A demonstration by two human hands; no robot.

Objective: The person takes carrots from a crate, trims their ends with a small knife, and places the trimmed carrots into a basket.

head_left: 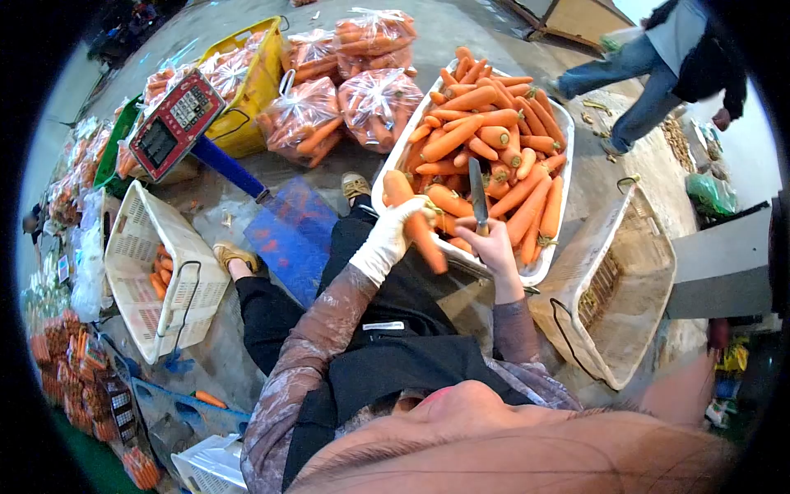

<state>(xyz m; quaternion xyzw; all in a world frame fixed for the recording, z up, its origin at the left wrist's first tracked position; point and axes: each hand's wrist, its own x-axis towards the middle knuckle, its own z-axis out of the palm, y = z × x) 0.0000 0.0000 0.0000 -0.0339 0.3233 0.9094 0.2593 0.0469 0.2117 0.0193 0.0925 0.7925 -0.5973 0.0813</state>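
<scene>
My left hand [388,239], in a white glove, is closed around a large carrot [426,245] whose ends stick out above and below the fingers. My bare right hand [491,244] grips the handle of a knife [477,191], its blade pointing up and away from me over the carrots. Both hands are at the near edge of a white tub [564,239] heaped with loose carrots [471,132]. The blade does not touch the held carrot.
Bagged carrots [380,107] and a yellow crate [265,99] lie beyond. A scale [177,123] with a blue platform [292,235] is at left. White crates [202,300] [613,288] flank me. A person [658,74] stands at upper right.
</scene>
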